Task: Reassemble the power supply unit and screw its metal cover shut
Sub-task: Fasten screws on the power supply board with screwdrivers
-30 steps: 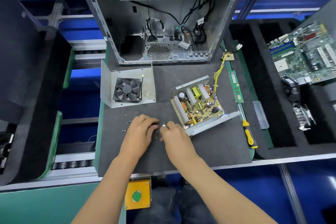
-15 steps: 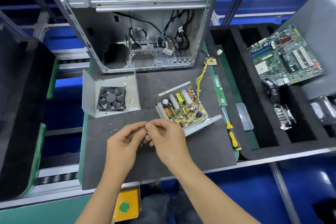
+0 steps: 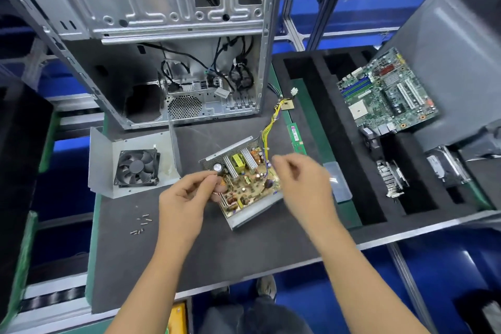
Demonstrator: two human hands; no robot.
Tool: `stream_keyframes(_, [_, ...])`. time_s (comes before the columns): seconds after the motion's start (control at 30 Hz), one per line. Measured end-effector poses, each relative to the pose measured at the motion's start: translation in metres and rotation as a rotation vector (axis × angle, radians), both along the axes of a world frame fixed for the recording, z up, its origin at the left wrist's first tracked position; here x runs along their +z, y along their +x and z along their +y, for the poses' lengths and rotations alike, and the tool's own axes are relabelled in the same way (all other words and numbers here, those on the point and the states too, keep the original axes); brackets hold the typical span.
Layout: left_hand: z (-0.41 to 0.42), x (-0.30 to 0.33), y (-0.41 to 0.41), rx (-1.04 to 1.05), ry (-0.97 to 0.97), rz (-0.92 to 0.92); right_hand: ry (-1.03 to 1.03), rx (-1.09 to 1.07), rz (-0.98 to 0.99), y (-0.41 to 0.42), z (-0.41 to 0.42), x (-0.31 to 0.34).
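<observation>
The open power supply lies on the dark mat with its yellow circuit board bare and its yellow wires running back. Its metal cover, with the black fan mounted in it, lies apart to the left. Several loose screws lie on the mat near the left front. My left hand is at the supply's left corner, thumb and fingers pinched on something small, apparently a screw. My right hand is blurred above the supply's right side, fingers loosely bent, nothing seen in it.
An empty computer case stands behind the mat. A RAM stick and a clear plastic piece lie to the right. The black foam tray holds a motherboard and a heatsink. A yellow button box sits below the front edge.
Both hands rose from the screws and separated. The left moved to the supply's left corner with its fingers pinched; the right swung rightward over the supply. The camera moved closer.
</observation>
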State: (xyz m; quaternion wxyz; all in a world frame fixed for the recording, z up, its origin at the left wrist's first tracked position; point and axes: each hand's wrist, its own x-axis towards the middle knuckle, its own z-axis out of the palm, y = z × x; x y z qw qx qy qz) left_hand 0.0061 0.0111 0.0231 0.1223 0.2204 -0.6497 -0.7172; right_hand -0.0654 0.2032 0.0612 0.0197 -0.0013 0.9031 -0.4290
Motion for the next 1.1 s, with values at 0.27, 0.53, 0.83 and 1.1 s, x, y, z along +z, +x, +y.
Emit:
stream_keyframes(0.27, [0.007, -0.008, -0.011, 0.06, 0.224, -0.014, 0.317, -0.09, -0.346, -0.014, 0.094, -0.092])
stream_keyframes(0.53, [0.016, -0.002, -0.016, 0.054, 0.375, -0.034, 0.295, -0.021, -0.147, -0.013, 0.097, -0.076])
stream_keyframes(0.83, [0.022, 0.019, -0.018, 0.003, 0.451, 0.095, 0.0, 0.593, 0.242, -0.009, 0.036, 0.005])
stream_keyframes(1.1, [0.015, 0.025, -0.016, 0.001, 0.436, 0.116, 0.014, 0.643, 0.252, -0.009, 0.02, 0.005])
